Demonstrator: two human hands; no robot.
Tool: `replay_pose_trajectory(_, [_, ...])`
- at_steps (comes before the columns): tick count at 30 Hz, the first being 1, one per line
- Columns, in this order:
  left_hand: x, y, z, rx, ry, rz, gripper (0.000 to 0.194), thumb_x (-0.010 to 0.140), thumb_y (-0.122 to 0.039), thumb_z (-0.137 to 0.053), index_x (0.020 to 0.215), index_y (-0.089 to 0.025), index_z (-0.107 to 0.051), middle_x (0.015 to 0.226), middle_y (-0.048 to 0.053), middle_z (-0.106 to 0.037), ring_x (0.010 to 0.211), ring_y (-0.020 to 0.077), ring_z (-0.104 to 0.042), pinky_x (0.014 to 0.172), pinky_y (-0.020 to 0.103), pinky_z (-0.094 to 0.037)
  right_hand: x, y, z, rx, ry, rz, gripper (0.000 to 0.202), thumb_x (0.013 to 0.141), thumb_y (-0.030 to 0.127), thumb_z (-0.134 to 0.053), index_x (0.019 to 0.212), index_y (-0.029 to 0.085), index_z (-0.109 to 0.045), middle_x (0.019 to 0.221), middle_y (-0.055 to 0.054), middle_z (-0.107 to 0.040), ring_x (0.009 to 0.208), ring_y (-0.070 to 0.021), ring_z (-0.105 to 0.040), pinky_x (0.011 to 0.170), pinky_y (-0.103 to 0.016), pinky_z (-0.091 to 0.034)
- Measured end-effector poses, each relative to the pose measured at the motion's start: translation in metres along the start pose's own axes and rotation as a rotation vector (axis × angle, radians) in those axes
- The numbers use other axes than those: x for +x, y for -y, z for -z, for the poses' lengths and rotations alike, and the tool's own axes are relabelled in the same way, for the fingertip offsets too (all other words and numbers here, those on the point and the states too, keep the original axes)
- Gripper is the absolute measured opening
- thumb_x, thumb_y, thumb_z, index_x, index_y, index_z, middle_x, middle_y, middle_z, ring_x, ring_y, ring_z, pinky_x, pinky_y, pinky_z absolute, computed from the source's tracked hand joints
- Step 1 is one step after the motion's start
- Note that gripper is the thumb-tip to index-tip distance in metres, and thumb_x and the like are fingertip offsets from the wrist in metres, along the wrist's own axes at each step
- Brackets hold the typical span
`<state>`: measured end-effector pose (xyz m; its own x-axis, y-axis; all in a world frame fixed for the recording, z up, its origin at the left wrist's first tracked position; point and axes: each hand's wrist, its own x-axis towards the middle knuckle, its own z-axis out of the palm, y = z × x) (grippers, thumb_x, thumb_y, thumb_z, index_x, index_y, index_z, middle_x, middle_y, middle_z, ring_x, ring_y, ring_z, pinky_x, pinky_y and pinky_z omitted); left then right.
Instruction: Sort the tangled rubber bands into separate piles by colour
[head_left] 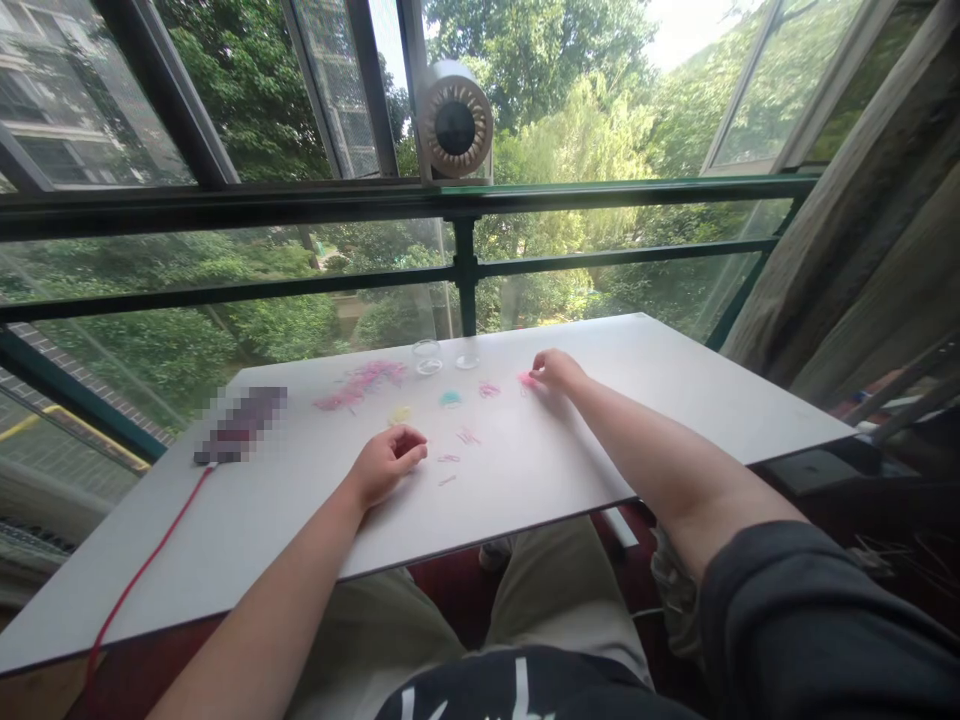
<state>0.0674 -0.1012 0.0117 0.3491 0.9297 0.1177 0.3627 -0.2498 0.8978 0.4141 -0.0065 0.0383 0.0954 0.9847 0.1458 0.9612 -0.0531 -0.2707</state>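
My right hand reaches to the far right of the white table, its fingertips pinched together at a small pink pile. Whatever lies between those fingers is too small to make out. Closer to me, my left hand rests on the tabletop with fingers curled and thumb drawn to the index finger; any held thing is hidden. Beside it lie loose thin pink pieces, some looped, too small to name. Beyond are a yellow pile, a teal pile and another pink pile.
A large scattered heap of pink and purple pieces spreads over the left back. Clear round containers stand near the rear edge. A blurred-out device with a red cable lies left. A round fan-like device sits by the railing.
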Motion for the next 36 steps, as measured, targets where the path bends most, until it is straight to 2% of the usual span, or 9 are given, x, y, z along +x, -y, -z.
replay_pose_trajectory(3, [0.001, 0.001, 0.000, -0.004, 0.004, -0.001, 0.026, 0.073, -0.039, -0.065, 0.085, -0.016, -0.061, 0.068, 0.000, -0.058, 0.060, 0.0123, -0.051, 0.057, 0.024, -0.041, -0.002, 0.001, -0.002, 0.014, 0.003, 0.058, 0.022, 0.081, 0.033, -0.055, 0.092, 0.018, -0.068, 0.101, -0.008, -0.064, 0.085, -0.0177, -0.059, 0.071, -0.025, -0.042])
replay_pose_trajectory(7, [0.001, 0.001, 0.001, -0.004, 0.002, -0.001, 0.026, 0.073, -0.038, -0.065, 0.085, -0.016, -0.060, 0.068, 0.000, -0.057, 0.061, 0.0125, -0.051, 0.057, 0.024, -0.041, -0.007, 0.002, -0.006, 0.017, 0.016, 0.131, 0.030, 0.074, 0.041, -0.063, 0.096, 0.022, -0.067, 0.106, -0.007, -0.060, 0.088, -0.0182, -0.058, 0.074, -0.025, -0.044])
replay_pose_trajectory(10, [0.001, 0.001, 0.001, -0.002, 0.008, 0.005, 0.025, 0.074, -0.038, -0.064, 0.085, -0.016, -0.060, 0.068, 0.000, -0.056, 0.061, 0.0121, -0.050, 0.057, 0.024, -0.040, -0.010, 0.004, -0.009, 0.005, 0.022, 0.157, 0.032, 0.071, 0.041, -0.066, 0.096, 0.022, -0.067, 0.106, -0.007, -0.059, 0.090, -0.0201, -0.058, 0.076, -0.027, -0.044])
replay_pose_trajectory(20, [0.001, 0.002, 0.001, -0.013, 0.018, 0.013, 0.025, 0.074, -0.036, -0.064, 0.086, -0.015, -0.059, 0.070, 0.001, -0.056, 0.061, 0.0118, -0.050, 0.057, 0.023, -0.040, -0.005, 0.008, -0.011, -0.007, 0.019, 0.134, 0.021, 0.076, 0.028, -0.061, 0.094, 0.020, -0.069, 0.105, -0.009, -0.061, 0.089, -0.0207, -0.059, 0.075, -0.025, -0.043])
replay_pose_trajectory(25, [0.001, 0.003, 0.001, -0.004, 0.021, 0.015, 0.026, 0.074, -0.037, -0.064, 0.087, -0.015, -0.058, 0.070, 0.001, -0.056, 0.062, 0.0118, -0.050, 0.057, 0.023, -0.041, -0.005, 0.006, -0.007, 0.025, 0.000, 0.103, 0.024, 0.085, 0.030, -0.051, 0.093, 0.018, -0.069, 0.101, -0.009, -0.064, 0.083, -0.0183, -0.059, 0.071, -0.025, -0.042])
replay_pose_trajectory(28, [0.001, 0.003, 0.001, 0.027, 0.020, -0.002, 0.026, 0.075, -0.038, -0.062, 0.087, -0.015, -0.059, 0.069, 0.001, -0.056, 0.061, 0.0120, -0.050, 0.057, 0.024, -0.041, -0.009, 0.008, -0.002, 0.039, -0.023, 0.104, 0.027, 0.082, 0.035, -0.055, 0.098, 0.017, -0.067, 0.105, -0.011, -0.063, 0.085, -0.0196, -0.059, 0.072, -0.026, -0.043])
replay_pose_trajectory(32, [0.000, 0.002, 0.001, 0.141, -0.060, -0.070, 0.024, 0.076, -0.038, -0.059, 0.084, -0.015, -0.060, 0.071, 0.002, -0.059, 0.062, 0.0128, -0.052, 0.058, 0.025, -0.042, -0.024, 0.024, -0.001, 0.063, -0.035, 0.182, 0.029, 0.083, 0.033, -0.052, 0.102, 0.016, -0.064, 0.105, -0.012, -0.062, 0.091, -0.0207, -0.057, 0.074, -0.028, -0.042])
replay_pose_trajectory(34, [0.000, 0.002, 0.001, 0.267, -0.143, -0.114, 0.022, 0.076, -0.037, -0.058, 0.082, -0.016, -0.061, 0.073, 0.002, -0.060, 0.064, 0.0138, -0.054, 0.061, 0.027, -0.043, -0.038, 0.038, -0.005, 0.089, 0.032, 0.275, 0.025, 0.082, 0.032, -0.053, 0.098, 0.018, -0.066, 0.094, -0.007, -0.065, 0.081, -0.0172, -0.057, 0.069, -0.025, -0.041])
replay_pose_trajectory(36, [0.000, 0.001, 0.002, 0.389, -0.210, -0.144, 0.020, 0.075, -0.034, -0.056, 0.083, -0.016, -0.062, 0.078, 0.003, -0.062, 0.069, 0.0152, -0.055, 0.065, 0.028, -0.044, -0.055, 0.054, -0.010, 0.118, 0.139, 0.387, 0.019, 0.076, 0.032, -0.062, 0.091, 0.022, -0.068, 0.081, -0.001, -0.066, 0.068, -0.0126, -0.056, 0.062, -0.022, -0.039])
